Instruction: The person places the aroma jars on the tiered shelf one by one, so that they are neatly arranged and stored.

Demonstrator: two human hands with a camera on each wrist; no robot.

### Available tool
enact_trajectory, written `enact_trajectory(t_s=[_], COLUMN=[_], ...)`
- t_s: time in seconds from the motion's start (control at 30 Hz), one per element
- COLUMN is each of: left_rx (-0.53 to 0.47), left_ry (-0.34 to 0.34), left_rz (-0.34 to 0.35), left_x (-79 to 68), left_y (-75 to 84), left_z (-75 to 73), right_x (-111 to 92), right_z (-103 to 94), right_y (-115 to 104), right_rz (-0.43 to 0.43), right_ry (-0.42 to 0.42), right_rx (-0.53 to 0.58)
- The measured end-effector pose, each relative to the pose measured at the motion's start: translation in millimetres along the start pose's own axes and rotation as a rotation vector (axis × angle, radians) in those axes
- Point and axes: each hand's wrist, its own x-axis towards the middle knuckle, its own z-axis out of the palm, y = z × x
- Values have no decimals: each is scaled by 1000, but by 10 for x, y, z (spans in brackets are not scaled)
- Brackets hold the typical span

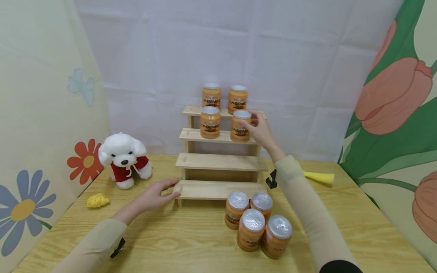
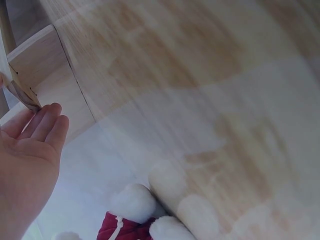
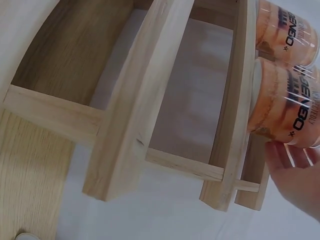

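"Eight silver-lidded cans [image 1: 250, 229] in the head view. Which is held?"
"The orange can [image 1: 239, 132] at two o'clock, third tier [image 1: 190, 134] up; the right hand [image 1: 261, 131] grips it. The left hand [image 1: 158, 195], fingers nearly straight, touches the bottom step [image 1: 218, 186] near half past seven."
"Left wrist?"
"Fingertips near nine, against wood."
"Right wrist?"
"That can, three o'clock: probably stiff, slick; best held round its middle."

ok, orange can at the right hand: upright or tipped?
Upright: head view shows the can with its silver lid on top and label level, right hand gripping it at the second-highest shelf.
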Motion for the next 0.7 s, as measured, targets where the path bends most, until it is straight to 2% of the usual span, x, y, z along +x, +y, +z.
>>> enact_trajectory(t_s=[0.2, 0.43, 0.7], left_rx=[1, -11, -11], left_ry=[-8, -14, -6], left_rz=[-8, -9, -7], left_x=[-8, -24, -25], left_y=[23, 38, 38], left_z=[-6, -20, -21], right_x=[16, 42, 61], right_z=[48, 103, 122], right_y=[20, 42, 65], right_rz=[3, -58, -85], right_ry=[26, 54, 67], right_rx=[19, 0, 3])
